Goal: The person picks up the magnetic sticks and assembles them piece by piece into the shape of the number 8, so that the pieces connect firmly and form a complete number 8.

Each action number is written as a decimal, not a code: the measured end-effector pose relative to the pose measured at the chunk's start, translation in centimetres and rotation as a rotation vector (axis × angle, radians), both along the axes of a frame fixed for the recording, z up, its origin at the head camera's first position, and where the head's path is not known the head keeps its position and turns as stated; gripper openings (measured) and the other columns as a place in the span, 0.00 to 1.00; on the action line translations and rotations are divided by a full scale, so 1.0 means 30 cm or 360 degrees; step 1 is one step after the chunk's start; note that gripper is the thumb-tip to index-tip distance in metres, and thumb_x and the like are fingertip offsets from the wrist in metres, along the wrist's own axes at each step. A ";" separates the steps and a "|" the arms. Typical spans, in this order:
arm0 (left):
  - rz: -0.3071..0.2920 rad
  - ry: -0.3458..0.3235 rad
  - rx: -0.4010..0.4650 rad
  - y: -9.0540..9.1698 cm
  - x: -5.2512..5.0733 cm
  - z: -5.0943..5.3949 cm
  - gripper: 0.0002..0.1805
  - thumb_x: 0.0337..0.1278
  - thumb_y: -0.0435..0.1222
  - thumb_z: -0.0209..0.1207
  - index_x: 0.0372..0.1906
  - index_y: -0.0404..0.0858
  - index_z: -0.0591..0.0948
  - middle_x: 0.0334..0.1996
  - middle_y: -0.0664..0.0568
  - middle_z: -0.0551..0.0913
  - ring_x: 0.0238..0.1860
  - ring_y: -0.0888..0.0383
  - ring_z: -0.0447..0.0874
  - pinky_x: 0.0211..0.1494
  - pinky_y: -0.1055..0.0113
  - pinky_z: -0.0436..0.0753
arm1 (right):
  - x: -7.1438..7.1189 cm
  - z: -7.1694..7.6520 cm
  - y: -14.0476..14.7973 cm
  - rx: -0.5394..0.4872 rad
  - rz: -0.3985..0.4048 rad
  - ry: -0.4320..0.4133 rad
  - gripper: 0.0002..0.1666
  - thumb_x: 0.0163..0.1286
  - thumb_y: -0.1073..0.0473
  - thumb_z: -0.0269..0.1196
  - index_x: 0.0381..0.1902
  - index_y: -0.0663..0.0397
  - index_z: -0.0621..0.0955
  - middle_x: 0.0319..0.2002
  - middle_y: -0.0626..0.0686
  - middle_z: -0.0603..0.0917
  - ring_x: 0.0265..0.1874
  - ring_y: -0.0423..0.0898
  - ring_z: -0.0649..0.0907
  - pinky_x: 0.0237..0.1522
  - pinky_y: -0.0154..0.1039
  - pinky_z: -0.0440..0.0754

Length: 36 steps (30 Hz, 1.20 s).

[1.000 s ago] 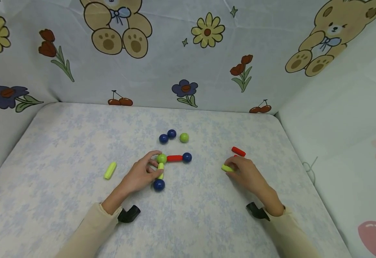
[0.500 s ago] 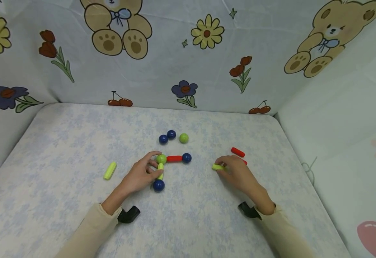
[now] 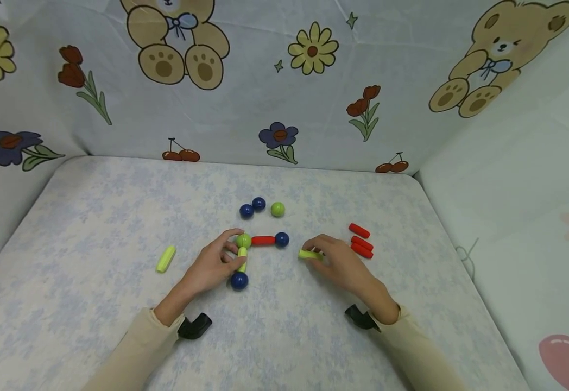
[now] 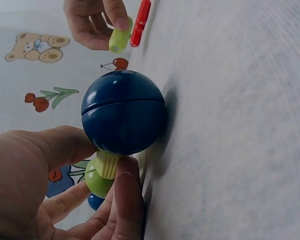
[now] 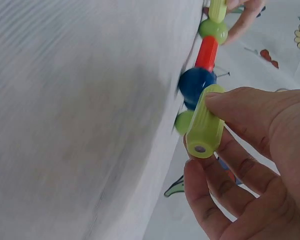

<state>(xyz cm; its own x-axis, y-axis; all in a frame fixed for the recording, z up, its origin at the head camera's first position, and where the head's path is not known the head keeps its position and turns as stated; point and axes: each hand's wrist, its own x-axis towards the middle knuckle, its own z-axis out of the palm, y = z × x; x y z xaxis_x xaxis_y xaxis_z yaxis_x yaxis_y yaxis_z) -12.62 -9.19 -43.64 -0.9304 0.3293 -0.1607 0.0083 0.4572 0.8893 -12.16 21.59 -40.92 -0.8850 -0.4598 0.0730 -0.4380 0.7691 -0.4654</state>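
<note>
Left hand: The left hand [image 3: 213,262] pinched the assembly's yellow-green rod [image 3: 242,253] between thumb and fingers, with one fingertip at the green corner ball [image 3: 244,240].
Right hand: The right hand [image 3: 338,260] pinched a separate lime rod [image 3: 310,254] between thumb and fingers; a grey disc showed in one end of it.
Assembly: L-shaped, on the table [image 3: 289,331]. From the corner ball, the yellow-green rod ran near to a blue end ball [image 3: 239,281], and a red connecting rod [image 3: 263,240] ran right to a second blue ball [image 3: 282,239].
Lime rod position: Right of the assembly, apart from the second blue ball.
Loose balls: Two dark blue balls [image 3: 247,211] sat side by side on the far side of the assembly; a loose green ball [image 3: 277,209] sat to their right.
Loose rods: Three red rods [image 3: 362,243] lay to the right, beyond the right hand; one pale green rod [image 3: 165,259] lay to the left of the left hand.
</note>
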 end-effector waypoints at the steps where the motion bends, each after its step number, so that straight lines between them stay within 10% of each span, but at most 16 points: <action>1: 0.0000 0.0001 -0.0001 0.000 0.000 0.000 0.33 0.67 0.36 0.62 0.73 0.43 0.65 0.49 0.42 0.81 0.34 0.57 0.81 0.34 0.62 0.79 | 0.001 0.001 -0.008 -0.0002 0.0021 -0.0001 0.15 0.65 0.63 0.71 0.50 0.50 0.83 0.48 0.47 0.86 0.44 0.44 0.84 0.48 0.42 0.84; 36: -0.0015 0.0040 0.0029 -0.005 -0.003 -0.015 0.32 0.67 0.37 0.62 0.73 0.42 0.66 0.48 0.41 0.81 0.30 0.57 0.80 0.32 0.62 0.79 | 0.041 -0.024 -0.235 0.0036 0.0485 -0.0018 0.13 0.72 0.57 0.64 0.53 0.48 0.83 0.48 0.45 0.84 0.42 0.38 0.83 0.45 0.35 0.81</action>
<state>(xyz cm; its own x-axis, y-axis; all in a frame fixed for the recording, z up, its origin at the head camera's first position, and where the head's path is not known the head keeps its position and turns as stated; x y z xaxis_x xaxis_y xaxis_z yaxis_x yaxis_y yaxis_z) -12.71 -9.34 -44.10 -0.9309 0.3408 -0.1311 0.0352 0.4409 0.8969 -10.93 14.53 -41.65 -0.7067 -0.7057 0.0506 -0.6451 0.6134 -0.4557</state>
